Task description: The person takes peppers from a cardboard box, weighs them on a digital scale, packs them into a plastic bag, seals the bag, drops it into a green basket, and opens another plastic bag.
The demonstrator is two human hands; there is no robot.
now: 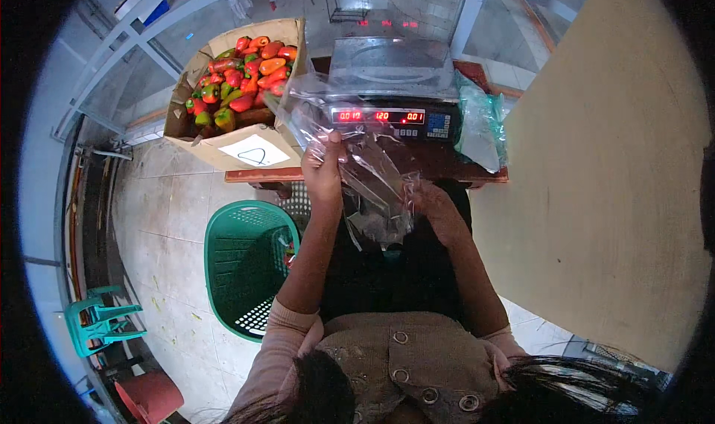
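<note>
Brown buttoned knit (410, 349) fills the bottom of the view, with pink sleeves (272, 353) at either side. Past it, both of my hands are on a clear plastic bag (369, 163), which hangs between them in front of the scale (395, 67). My left hand (324, 171) pinches its upper part, thumb pointing up; my right hand (436, 204) has its fingertips closed on the crumpled film lower down. The scale, its display lit red, sits on a reddish-brown table (484, 176), with a pale green plastic bundle (480, 122) just beside it on the right. To the left stands an open cardboard box (208, 145) heaped with red, orange and green peppers (242, 85). Below that, a green basket (223, 275) rests on the tiled floor (179, 215) near my left forearm.
</note>
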